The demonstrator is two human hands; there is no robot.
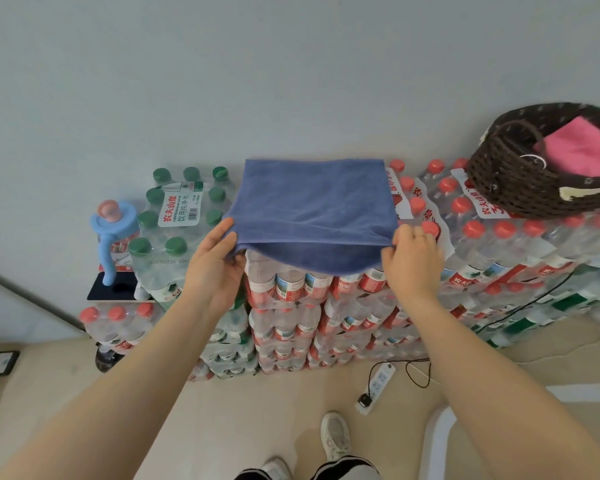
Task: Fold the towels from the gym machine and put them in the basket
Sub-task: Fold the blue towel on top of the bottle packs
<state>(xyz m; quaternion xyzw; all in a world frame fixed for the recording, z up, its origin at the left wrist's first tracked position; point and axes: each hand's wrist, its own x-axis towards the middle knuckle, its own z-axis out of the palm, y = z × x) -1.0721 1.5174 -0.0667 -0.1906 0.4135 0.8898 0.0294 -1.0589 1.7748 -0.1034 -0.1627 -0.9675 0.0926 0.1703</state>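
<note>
1. Open air is left above the blue towel — only the bare wall stands behind it.
2. The way right toward the basket runs over red caps.
3. The basket's mouth is partly taken up by a pink towel and crossed by its handle.
4. On the left, the passage is narrowed by green-capped bottles and a blue pump.

Support surface: stacked shrink-wrapped water bottle packs.
On top: blue towel laid folded at centre; dark wicker basket at right end.
</note>
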